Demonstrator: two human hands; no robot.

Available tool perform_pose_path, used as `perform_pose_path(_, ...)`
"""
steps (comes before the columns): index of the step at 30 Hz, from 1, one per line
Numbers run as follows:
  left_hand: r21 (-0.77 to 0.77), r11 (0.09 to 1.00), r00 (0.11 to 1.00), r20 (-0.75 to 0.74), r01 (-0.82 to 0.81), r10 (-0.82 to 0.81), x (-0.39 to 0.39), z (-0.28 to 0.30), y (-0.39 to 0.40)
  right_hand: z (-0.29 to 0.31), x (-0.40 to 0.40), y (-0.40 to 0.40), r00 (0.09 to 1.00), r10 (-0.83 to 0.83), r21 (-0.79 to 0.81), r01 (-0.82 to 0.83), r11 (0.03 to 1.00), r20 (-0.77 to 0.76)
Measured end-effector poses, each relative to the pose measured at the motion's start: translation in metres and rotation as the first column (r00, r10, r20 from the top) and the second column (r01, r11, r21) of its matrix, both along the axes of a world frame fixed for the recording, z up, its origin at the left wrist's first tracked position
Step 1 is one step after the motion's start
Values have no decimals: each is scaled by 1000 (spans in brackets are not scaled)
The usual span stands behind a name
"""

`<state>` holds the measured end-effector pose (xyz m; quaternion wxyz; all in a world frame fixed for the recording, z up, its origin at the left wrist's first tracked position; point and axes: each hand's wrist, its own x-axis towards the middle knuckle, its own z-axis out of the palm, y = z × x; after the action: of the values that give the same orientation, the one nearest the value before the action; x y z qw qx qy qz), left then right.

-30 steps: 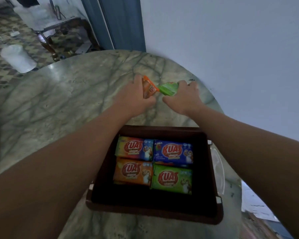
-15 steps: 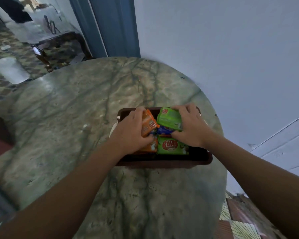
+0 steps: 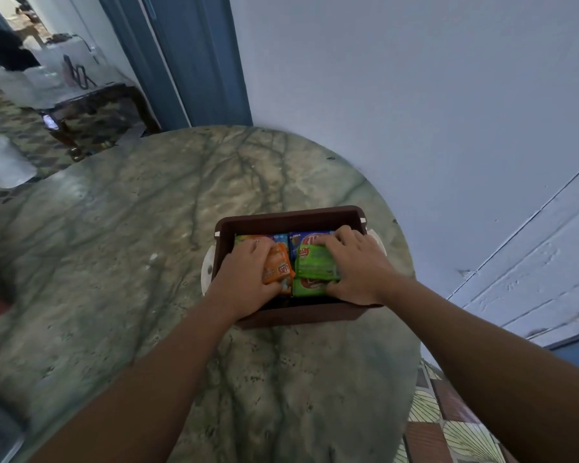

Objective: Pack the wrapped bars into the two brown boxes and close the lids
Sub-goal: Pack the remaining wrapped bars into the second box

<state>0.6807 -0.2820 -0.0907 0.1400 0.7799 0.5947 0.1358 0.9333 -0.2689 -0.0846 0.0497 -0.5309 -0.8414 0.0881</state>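
Right now both hands work inside the brown box (image 3: 291, 219), which sits on the marble table (image 3: 121, 228) near its wall-side edge. The left hand (image 3: 244, 279) curls its fingers around an orange bar (image 3: 278, 267), held tilted over the box's left half. The right hand (image 3: 355, 265) grips a green bar (image 3: 315, 266), fingers over its far edge and thumb at the near edge, above the box's right half. Beneath them lies a lower layer: a blue bar (image 3: 298, 240) at the box's far wall, another green bar (image 3: 306, 289) toward its near wall, and more wrappers partly hidden by the hands. Only 1 box is in view; neither the second one nor any lid is clearly visible.

These bars look light and fairly firm, but their glossy film wrappers probably slip and crinkle, so a pinch across the short sides, as both hands use now, seems safer than pressing on the flat face. The crimped ends are a poor place to hold, since they would likely bend. Laying each bar flat on the layer below, square to the box walls, should keep the stack level enough for a lid to shut. The orange bar needs levelling before release, I judge.
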Motion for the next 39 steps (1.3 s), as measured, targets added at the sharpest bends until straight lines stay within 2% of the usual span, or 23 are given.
perform_pose_path(5, 19, 1000, 1000, -11, 7, -7, 0, 0, -3, 1, 1, -1, 999, 16, -5, -17, 1000, -29)
perform_pose_path(8, 18, 999, 999, 3, 35, -35, -1, 2, -4, 1, 1, 1, 999, 35, -12, -35, 999, 8)
perform_pose_path(15, -214, 962, 985, 68, 168, -157, -10, 33, 2, -1, 0, 3, 1000, 21, -7, -21, 1000, 11)
perform_pose_path(17, -289, 946, 989, 68, 145, -131, -9, 49, 7, -2, 0, 4, 1000, 17, -4, -17, 1000, 10)
perform_pose_path(20, -463, 875, 990, 85, 141, -115, -6, 61, 19, -4, -1, 4, 1000, 19, 7, -19, 1000, 14)
perform_pose_path(24, -554, 813, 971, -36, 178, -237, -2, 59, 33, -3, -2, 4, 1000, 7, 1, -7, 1000, 12)
perform_pose_path(28, -650, 749, 972, -69, 128, -225, 2, 54, 40, -3, -1, 4, 1000, -9, -6, 9, 1000, -19)
perform_pose_path(32, -558, 815, 943, -162, 155, -291, 2, 42, 43, -3, -1, 4, 1000, -11, 8, 11, 1000, -23)
perform_pose_path(39, -188, 966, 969, -138, 176, -204, -19, 16, 20, -5, 1, 4, 999, -12, 19, 13, 1000, -41)
